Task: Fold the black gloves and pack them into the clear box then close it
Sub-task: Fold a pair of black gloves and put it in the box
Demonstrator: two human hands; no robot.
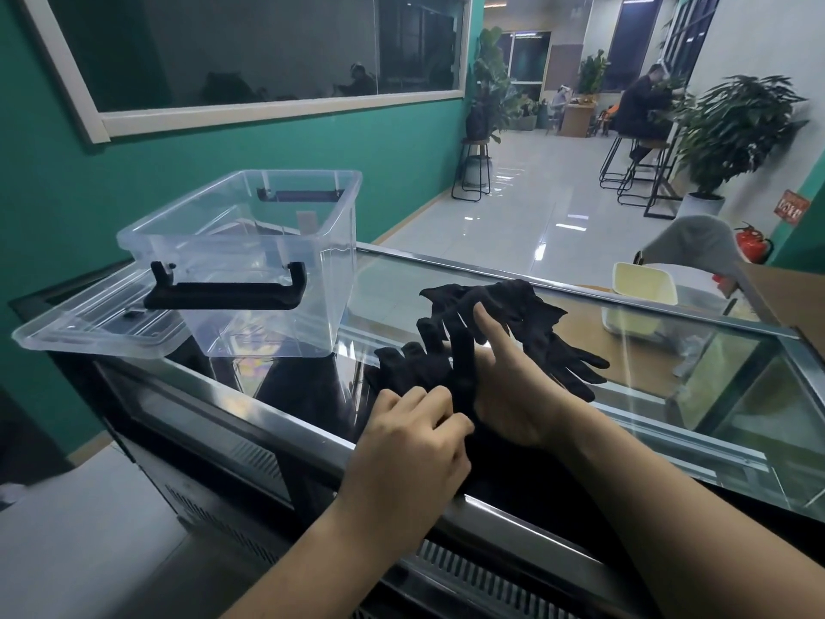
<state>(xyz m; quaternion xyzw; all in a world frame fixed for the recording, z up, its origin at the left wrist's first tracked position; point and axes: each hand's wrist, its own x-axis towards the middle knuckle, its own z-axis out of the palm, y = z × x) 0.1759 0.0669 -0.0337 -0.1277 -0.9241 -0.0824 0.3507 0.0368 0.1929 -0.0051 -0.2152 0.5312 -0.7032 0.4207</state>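
A pile of black gloves (pixel 531 323) lies on the glass counter top (pixel 446 279), right of the clear box (pixel 250 256). The box stands open and empty, with black clip handles. Its clear lid (pixel 93 326) lies flat beside it on the left. My left hand (pixel 415 444) pinches the near edge of one black glove (pixel 442 364) whose fingers stick up. My right hand (pixel 509 390) grips the same glove from the right, index finger stretched out over the pile.
A cream tub (pixel 643 285) shows at the far right, apparently below the glass, with cardboard (pixel 785 301) at the right edge. A teal wall runs behind the box. Beyond the counter is a tiled hall with stools, potted plants and a seated person.
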